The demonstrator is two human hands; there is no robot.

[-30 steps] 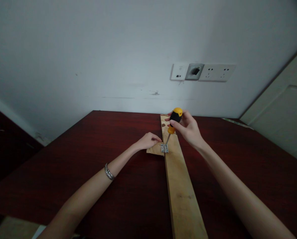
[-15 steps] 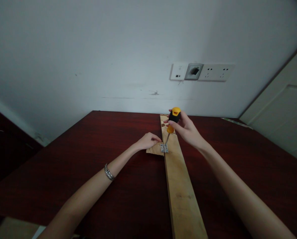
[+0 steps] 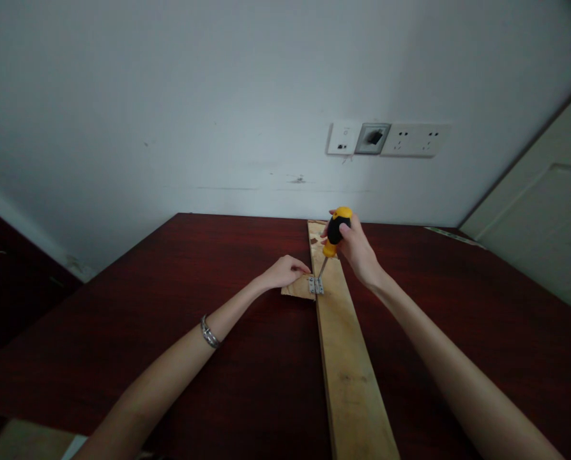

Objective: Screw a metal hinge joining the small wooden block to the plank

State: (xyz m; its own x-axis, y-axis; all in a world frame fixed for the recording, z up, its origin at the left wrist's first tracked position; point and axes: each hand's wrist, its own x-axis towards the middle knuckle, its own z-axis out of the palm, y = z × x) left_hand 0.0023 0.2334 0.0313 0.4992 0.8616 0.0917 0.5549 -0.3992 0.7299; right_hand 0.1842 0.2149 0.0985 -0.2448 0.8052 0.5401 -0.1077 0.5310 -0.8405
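My right hand [image 3: 359,252] is wrapped round the yellow and black handle of a screwdriver [image 3: 339,227]. The screwdriver tilts, and its tip meets the right leaf of a small metal hinge [image 3: 315,285]. That hinge spans the joint between a long wooden plank [image 3: 350,358] and a small piece of wood [image 3: 295,287] lying against the plank's left side. With its fingers closed at the far edge of the small piece, my left hand [image 3: 283,272] grips it beside the hinge. Any screw under the tip is too small to make out.
Both pieces of wood lie on a dark red table [image 3: 209,249]. Behind it rises a white wall with a row of sockets [image 3: 391,139]. A pale door [image 3: 548,204] stands at the right, and a thin strip [image 3: 455,237] lies near the table's back right edge.
My right hand has turned round the screwdriver handle, and the handle leans slightly further right. The tip stays at the hinge. My left hand and the wood have not moved.
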